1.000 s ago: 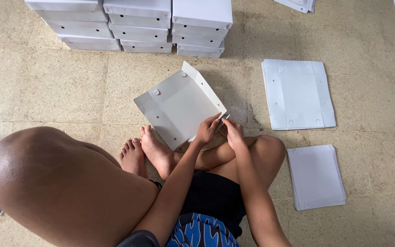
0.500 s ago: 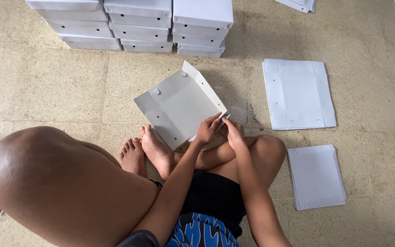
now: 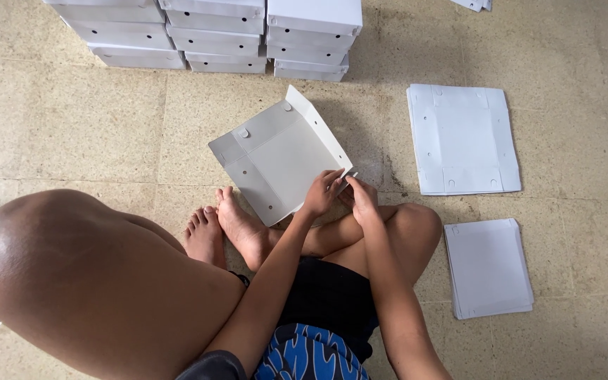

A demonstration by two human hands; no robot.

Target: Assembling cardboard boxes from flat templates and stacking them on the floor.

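Observation:
A white die-cut sheet [image 3: 276, 158] with round snap studs lies tilted over my feet, its far edge flap folded up. My left hand [image 3: 323, 191] pinches the sheet's near right corner. My right hand [image 3: 362, 200] touches the same corner from the right, fingers closed on the corner flap. Both hands meet just above my crossed legs, and the corner itself is mostly hidden under the fingers.
Stacks of finished white boxes [image 3: 212, 35] stand in rows at the far side of the tiled floor. A flat unfolded sheet pile [image 3: 462, 137] lies to the right, and a stack of smaller white sheets [image 3: 488, 267] nearer. My raised left knee [image 3: 72, 281] fills the lower left.

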